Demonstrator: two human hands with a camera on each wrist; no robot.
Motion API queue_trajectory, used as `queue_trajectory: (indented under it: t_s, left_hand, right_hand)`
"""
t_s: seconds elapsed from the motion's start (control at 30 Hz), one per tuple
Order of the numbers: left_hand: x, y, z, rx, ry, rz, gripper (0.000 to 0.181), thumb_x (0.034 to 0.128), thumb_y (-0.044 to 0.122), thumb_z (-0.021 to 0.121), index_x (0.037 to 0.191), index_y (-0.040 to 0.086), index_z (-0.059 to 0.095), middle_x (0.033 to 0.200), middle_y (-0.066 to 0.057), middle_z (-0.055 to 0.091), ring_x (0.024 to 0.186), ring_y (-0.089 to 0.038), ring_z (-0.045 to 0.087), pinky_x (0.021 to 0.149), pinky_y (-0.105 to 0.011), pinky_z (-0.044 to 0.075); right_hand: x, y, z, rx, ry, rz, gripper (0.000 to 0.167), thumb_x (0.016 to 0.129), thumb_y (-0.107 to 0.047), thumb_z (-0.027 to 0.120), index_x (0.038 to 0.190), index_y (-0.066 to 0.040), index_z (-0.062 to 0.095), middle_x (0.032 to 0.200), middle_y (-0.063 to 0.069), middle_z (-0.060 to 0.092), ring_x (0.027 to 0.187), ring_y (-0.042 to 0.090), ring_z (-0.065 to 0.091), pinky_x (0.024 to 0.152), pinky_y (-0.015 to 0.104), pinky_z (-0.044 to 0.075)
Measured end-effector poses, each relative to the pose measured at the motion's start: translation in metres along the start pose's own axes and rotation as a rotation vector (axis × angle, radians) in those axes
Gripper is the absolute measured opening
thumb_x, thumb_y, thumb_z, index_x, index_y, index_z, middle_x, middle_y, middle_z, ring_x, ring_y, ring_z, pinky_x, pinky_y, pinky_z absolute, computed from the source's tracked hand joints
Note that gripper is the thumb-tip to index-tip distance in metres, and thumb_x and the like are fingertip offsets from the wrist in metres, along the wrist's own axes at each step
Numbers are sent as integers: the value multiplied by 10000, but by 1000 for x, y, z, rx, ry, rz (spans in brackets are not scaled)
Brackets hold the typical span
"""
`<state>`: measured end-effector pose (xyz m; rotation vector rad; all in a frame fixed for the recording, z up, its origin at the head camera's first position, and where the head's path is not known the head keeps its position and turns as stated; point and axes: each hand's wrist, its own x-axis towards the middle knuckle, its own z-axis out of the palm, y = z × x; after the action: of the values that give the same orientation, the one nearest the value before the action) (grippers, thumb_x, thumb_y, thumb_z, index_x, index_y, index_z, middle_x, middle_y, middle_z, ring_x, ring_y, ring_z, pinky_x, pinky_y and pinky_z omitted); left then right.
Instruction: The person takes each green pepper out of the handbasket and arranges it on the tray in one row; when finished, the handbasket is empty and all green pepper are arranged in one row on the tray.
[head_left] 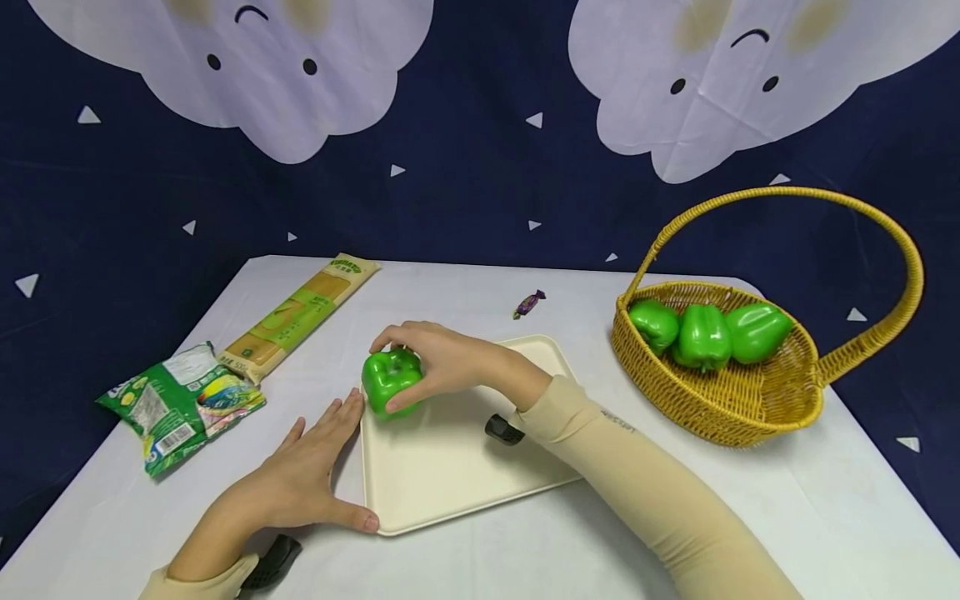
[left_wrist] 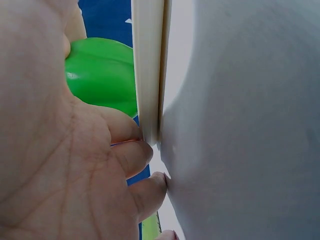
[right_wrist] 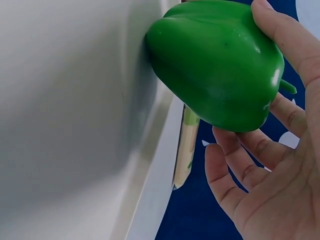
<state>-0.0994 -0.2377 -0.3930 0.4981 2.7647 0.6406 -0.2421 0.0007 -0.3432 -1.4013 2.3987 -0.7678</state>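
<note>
A glossy green bell pepper (head_left: 390, 379) is at the left end of a cream tray (head_left: 457, 467). My right hand (head_left: 448, 360) grips it from above, thumb on the near side and fingers on the far side. In the right wrist view the pepper (right_wrist: 215, 65) lies between thumb and fingers, its stem toward the palm, its lower end at the tray's surface. My left hand (head_left: 303, 479) lies beside the tray's left edge, fingers stretched out and thumb at the near left corner. The left wrist view shows its fingertips (left_wrist: 137, 157) by the tray rim (left_wrist: 150, 75).
A yellow wicker basket (head_left: 675, 408) with a tall handle holds three green peppers (head_left: 703, 337) on the right. A wrapped candy (head_left: 529, 304) lies behind the tray. To the left are a noodle packet (head_left: 300, 317) and a green snack bag (head_left: 183, 408).
</note>
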Motion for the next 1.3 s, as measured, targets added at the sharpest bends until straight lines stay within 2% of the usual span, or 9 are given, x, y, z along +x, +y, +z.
queue_trajectory:
  t_s: [0.3, 0.9, 1.03, 1.3]
  left_hand:
    - [0, 0, -1, 3, 8, 10, 1614, 574, 815, 899, 1710, -15, 107, 1799, -229, 100, 1637, -539, 156, 1205, -868, 84]
    - [1, 0, -1, 11, 21, 9, 1630, 546, 824, 902, 1703, -30, 134, 1778, -254, 165, 1628, -555, 171, 1198, -872, 97]
    - [2, 1, -1, 7, 24, 11, 1633, 542, 838, 892, 1700, -36, 142, 1777, -256, 168, 1628, -555, 172, 1198, -873, 93]
    - [1, -1, -1, 0, 45, 10, 1640, 529, 873, 868, 1695, -43, 167, 1777, -253, 179, 1622, -559, 191, 1177, -892, 107]
  right_hand:
    - [4, -6, 4, -15, 12, 5, 722, 876, -450, 895, 1466, -198, 564, 1280, 26, 654, 1127, 132, 602, 942, 231, 533]
    - [6, -12, 8, -68, -36, 23, 752, 883, -509, 872, 1510, -231, 566, 1312, 24, 634, 1095, 117, 608, 915, 223, 533]
    - [3, -12, 7, -75, -32, 24, 772, 870, -509, 884, 1512, -228, 561, 1309, 20, 636, 1108, 119, 606, 933, 232, 535]
    - [1, -12, 5, -80, -59, -7, 818, 882, -453, 890, 1554, -192, 503, 1393, 38, 634, 1231, 141, 602, 1065, 294, 521]
